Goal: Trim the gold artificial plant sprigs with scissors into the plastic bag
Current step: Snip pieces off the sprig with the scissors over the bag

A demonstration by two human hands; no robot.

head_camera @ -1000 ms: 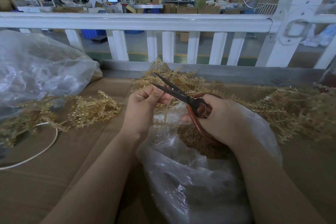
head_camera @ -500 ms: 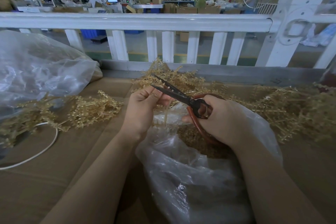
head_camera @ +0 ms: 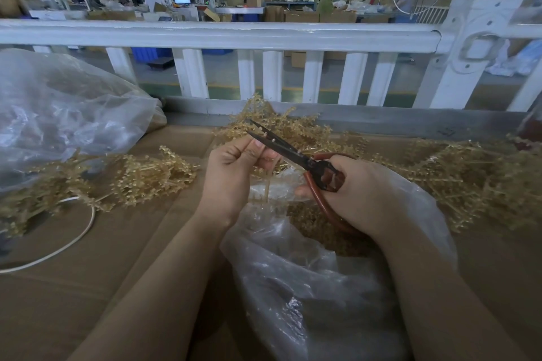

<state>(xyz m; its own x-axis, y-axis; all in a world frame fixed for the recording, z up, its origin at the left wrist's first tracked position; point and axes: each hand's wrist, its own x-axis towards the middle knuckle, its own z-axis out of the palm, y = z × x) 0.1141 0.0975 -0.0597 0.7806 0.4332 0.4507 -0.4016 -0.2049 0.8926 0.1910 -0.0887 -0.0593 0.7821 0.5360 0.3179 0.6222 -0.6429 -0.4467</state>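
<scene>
My left hand [head_camera: 234, 173] pinches a thin gold sprig [head_camera: 266, 190] whose stem hangs down over the open clear plastic bag [head_camera: 308, 287]. My right hand [head_camera: 360, 193] grips the red-brown handles of dark scissors [head_camera: 281, 146]. The blades point up and left, slightly apart, with the sprig's tip between them just above my left thumb. Cut gold pieces [head_camera: 316, 226] lie inside the bag below the hands.
Piles of gold sprigs lie on the cardboard surface at left [head_camera: 140, 179], behind the hands [head_camera: 281, 126] and at right [head_camera: 469, 179]. A large clear bag [head_camera: 58, 114] sits at far left, a white cord [head_camera: 58, 249] lower left. A white railing [head_camera: 223, 35] runs behind the table.
The scissor blades have narrowed from wide apart to nearly together around the sprig tip. Both hands stay in almost the same place.
</scene>
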